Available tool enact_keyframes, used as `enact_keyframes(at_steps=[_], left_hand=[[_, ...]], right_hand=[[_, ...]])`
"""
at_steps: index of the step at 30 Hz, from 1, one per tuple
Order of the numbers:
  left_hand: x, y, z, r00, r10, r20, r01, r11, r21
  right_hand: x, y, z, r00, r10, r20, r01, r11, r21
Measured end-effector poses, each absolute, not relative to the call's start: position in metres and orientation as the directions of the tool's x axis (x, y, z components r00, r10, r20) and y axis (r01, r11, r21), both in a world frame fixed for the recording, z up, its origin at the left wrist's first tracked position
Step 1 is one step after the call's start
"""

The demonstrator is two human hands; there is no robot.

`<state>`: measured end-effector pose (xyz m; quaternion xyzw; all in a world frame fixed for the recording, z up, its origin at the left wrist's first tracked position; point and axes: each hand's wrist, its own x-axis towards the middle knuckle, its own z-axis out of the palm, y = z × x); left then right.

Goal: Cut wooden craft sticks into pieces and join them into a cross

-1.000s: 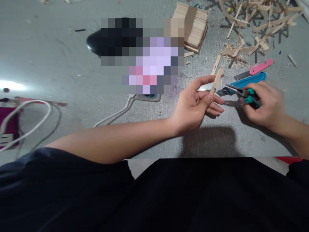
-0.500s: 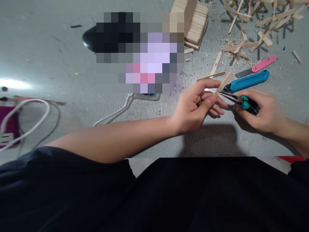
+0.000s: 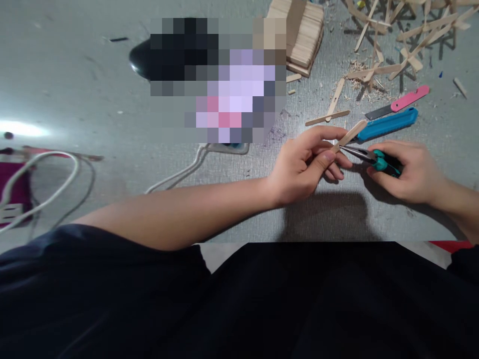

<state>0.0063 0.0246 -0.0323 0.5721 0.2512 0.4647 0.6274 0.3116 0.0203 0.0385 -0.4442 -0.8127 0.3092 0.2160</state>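
Note:
Between the thumb and fingers of my left hand (image 3: 305, 162) is a wooden craft stick (image 3: 352, 134), slanting up to the right. My right hand (image 3: 409, 172) is wrapped round the green and black handles of needle-nose pliers (image 3: 377, 160). The tips of the pliers meet the stick's edge just above my left thumb; whether they grip it I cannot tell. Just beyond the stick lies a blue utility knife (image 3: 389, 124), its front end partly hidden behind the stick. A pink folding knife (image 3: 409, 99) with its dark blade out rests behind it.
A thick bundle of craft sticks (image 3: 305, 42) lies at the back. Right of it stands a lattice of joined sticks (image 3: 407, 60) with wood shavings around it. Two loose sticks (image 3: 335, 102) cross near my left hand. A white cable (image 3: 179, 172) runs along the left.
The craft stick has tilted lower, its free end swinging right and down. The pliers have shifted very slightly; both hands stay in about the same place.

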Motion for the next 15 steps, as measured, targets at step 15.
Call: enact_keyframes(at_steps=[15], left_hand=[[0.0065,0.021,-0.0283,0.452,0.878,0.157,-0.243,-0.049,0.969]], right_hand=[[0.3151,0.0246,0.0411,-0.518,0.855,0.002,0.601,0.366,-0.711]])
